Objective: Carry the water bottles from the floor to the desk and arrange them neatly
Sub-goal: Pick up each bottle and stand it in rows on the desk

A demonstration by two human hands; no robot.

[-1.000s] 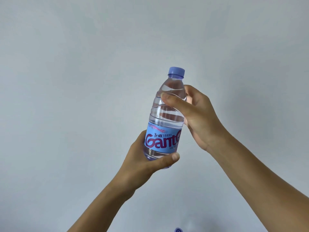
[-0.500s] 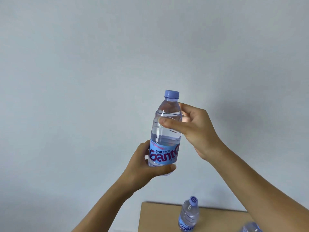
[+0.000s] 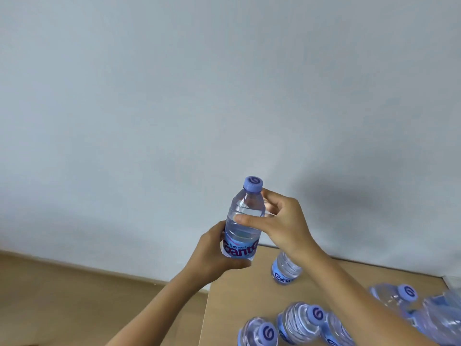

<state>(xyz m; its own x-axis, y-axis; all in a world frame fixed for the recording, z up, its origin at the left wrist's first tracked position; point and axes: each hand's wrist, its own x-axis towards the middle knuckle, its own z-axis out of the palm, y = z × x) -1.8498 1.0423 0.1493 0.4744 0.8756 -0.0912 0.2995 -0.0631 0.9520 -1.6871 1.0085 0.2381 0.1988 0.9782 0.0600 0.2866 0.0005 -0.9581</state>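
I hold one clear water bottle (image 3: 245,216) with a purple-blue cap and a blue label upright in the air, above the far left corner of the wooden desk (image 3: 234,303). My left hand (image 3: 214,255) grips its lower body around the label. My right hand (image 3: 282,226) grips its upper body just under the neck. On the desk stand several more bottles: one (image 3: 284,270) partly behind my right wrist, and a group (image 3: 301,320) at the near edge of the view, some blurred.
A plain grey-white wall (image 3: 174,96) fills the upper view right behind the desk. Light wooden floor (image 3: 74,295) lies to the left of the desk's left edge. More bottles (image 3: 404,295) crowd the desk's right side.
The view has tilted downward, bringing the desk and its bottles into sight. The held bottle and both hands have come down toward the desk's far left corner; both grips are unchanged.
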